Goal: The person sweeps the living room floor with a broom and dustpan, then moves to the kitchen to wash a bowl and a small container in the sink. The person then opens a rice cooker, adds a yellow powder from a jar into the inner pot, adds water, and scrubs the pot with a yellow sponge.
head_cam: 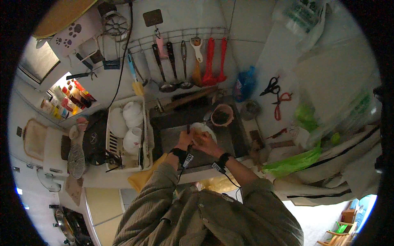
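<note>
My left hand [185,139] and my right hand [207,142] meet over the sink [172,135]. My left hand is closed around a dark, narrow handle, perhaps of a knife or peeler, that stands up past the fingers. Against it, my right hand has bent fingers around a small brownish thing too blurred to name. Just beyond and below both hands is a white bowl or plate [210,129], partly hidden by them. A pinkish round strainer or basin [221,115] with dark contents sits at the sink's far right. Both wrists wear black bands with tags.
A dish rack [147,135] with white bowls [132,141] stands left of the sink. Ladles [167,87] and red utensils [210,67] hang from a wall rail beyond it. Scissors [272,86] hang on the right wall, above a green plastic bag [292,163]. A yellow cloth [147,175] lies at the front edge.
</note>
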Available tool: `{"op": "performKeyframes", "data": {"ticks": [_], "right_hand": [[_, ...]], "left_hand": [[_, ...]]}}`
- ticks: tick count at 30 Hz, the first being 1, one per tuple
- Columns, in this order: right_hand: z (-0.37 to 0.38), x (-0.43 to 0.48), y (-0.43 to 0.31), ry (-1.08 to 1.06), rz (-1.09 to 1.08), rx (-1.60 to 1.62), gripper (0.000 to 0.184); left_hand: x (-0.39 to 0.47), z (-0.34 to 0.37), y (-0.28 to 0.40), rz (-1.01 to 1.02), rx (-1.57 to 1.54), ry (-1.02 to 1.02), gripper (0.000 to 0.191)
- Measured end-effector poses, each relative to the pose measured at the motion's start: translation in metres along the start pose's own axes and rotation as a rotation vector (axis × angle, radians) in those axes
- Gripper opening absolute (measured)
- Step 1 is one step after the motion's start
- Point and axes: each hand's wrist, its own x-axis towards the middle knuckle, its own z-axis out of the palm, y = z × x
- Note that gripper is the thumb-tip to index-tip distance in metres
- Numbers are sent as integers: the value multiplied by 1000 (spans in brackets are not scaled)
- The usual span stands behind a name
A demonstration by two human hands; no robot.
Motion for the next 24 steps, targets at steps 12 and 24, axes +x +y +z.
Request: {"op": "performKeyframes", "data": {"ticks": [12,24], "right_hand": [[-56,-4,-36,190,605,319,37],[-96,-11,74,223,589,554,31]], "left_hand": [[-4,-9,26,-296,-210,-240,55],[-13,-61,-1,-575,-237,-566,42]]}}
